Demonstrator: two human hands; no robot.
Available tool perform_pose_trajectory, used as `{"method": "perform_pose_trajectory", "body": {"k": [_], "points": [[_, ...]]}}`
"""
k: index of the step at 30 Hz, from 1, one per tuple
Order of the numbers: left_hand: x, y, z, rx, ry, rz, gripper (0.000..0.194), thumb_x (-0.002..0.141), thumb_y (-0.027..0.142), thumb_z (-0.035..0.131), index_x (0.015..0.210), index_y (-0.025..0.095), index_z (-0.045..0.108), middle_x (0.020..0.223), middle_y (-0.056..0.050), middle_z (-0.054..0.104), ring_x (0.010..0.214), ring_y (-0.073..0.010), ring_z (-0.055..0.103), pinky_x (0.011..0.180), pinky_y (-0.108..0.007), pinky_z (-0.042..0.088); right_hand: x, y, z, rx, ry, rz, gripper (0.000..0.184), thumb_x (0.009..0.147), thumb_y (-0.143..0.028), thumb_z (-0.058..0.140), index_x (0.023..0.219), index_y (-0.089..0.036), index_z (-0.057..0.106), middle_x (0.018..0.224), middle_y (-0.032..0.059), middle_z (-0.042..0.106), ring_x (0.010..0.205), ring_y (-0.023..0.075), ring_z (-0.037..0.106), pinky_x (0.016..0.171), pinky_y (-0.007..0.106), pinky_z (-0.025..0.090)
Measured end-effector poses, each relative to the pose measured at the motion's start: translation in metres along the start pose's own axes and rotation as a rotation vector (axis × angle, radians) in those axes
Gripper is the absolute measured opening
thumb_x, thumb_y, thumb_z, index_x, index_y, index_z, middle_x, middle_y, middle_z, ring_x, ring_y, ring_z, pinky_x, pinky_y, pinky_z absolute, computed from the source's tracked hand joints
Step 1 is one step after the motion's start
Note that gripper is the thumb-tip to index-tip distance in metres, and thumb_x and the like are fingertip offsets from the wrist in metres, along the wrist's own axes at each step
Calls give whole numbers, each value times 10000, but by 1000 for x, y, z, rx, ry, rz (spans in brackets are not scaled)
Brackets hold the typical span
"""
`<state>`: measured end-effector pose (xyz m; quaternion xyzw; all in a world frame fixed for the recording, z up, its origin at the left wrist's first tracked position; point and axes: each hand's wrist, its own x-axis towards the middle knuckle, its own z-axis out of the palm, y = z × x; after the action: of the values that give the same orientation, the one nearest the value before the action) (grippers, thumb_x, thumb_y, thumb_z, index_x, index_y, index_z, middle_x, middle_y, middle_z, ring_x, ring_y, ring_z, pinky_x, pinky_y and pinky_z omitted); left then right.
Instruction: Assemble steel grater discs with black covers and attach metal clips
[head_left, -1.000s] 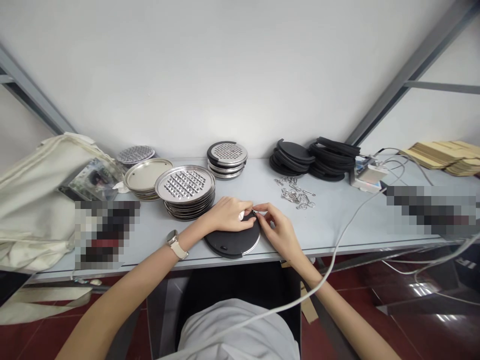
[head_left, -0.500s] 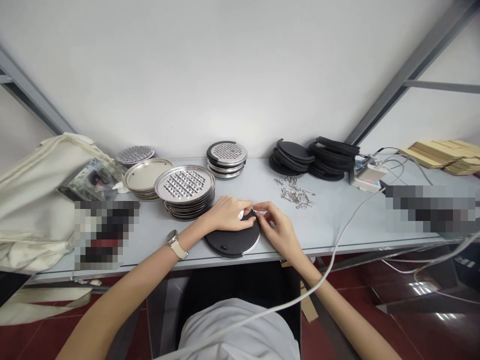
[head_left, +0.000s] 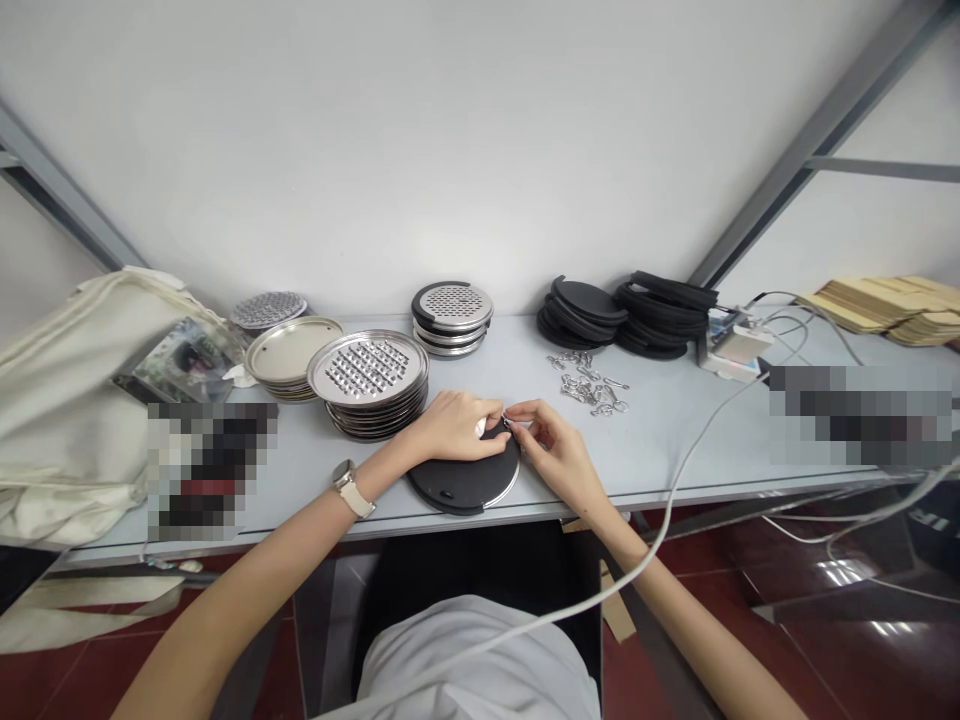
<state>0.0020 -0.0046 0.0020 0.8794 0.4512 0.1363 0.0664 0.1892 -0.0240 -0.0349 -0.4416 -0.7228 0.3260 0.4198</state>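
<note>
Black disc (head_left: 466, 482) is lying under the left hand (head_left: 450, 425), whose thumb and forefinger are resting slightly apart. At the disc's far edge, the right hand (head_left: 559, 458) is pinching a metal piece (head_left: 506, 423) between closed fingertips; loose clips (head_left: 589, 386) are lying beyond that pinch, rightward.

Black disc (head_left: 469, 482) part-hidden beneath left hand (head_left: 454, 425); metal bit (head_left: 506, 423) at its rim indistinct
</note>
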Motion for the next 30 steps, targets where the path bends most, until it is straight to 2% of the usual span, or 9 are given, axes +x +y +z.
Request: {"method": "perform_pose_trajectory", "body": {"k": [30], "points": [[0, 2, -1, -2, -5, -10, 246, 809, 457, 526, 742, 222, 548, 677, 17, 641, 639, -165, 586, 554, -263, 266, 2, -4, -2, -15, -16, -14, 206, 882, -285, 491, 1016, -201, 623, 978, 53, 694, 589, 128, 505, 593, 274, 434]]}}
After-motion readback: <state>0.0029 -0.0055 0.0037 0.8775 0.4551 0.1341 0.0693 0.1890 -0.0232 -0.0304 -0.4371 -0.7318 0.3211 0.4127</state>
